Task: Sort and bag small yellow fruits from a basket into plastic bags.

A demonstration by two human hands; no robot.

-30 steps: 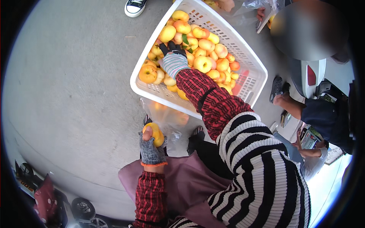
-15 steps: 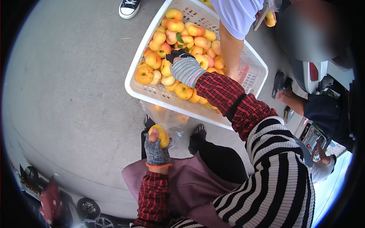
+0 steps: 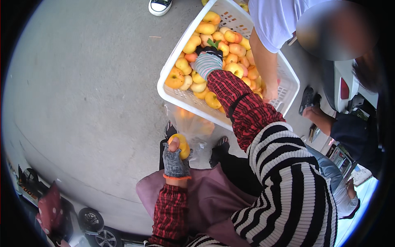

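In my left hand, in a grey fingerless glove with orange cuff, a yellow flat peach is gripped, the thumb over it. Beside it hangs a clear plastic bag with orange fruit showing through, below the basket's near side. My right hand, in a striped glove with black finger parts, reaches into the white plastic basket. Its fingers bend down among the flat peaches near a green leaf; the fingertips are hidden, so whether they hold one is unclear.
Another person's forearm reaches into the basket's right side. A sneaker stands beyond the basket. A seated or crouching person's leg is at the right, near a white vehicle part. Wheels show at lower left.
The view has shifted, so the basket sits further right. Within the basket, my right hand has moved slightly further in, toward the leaf. My left hand still grips the flat peach.
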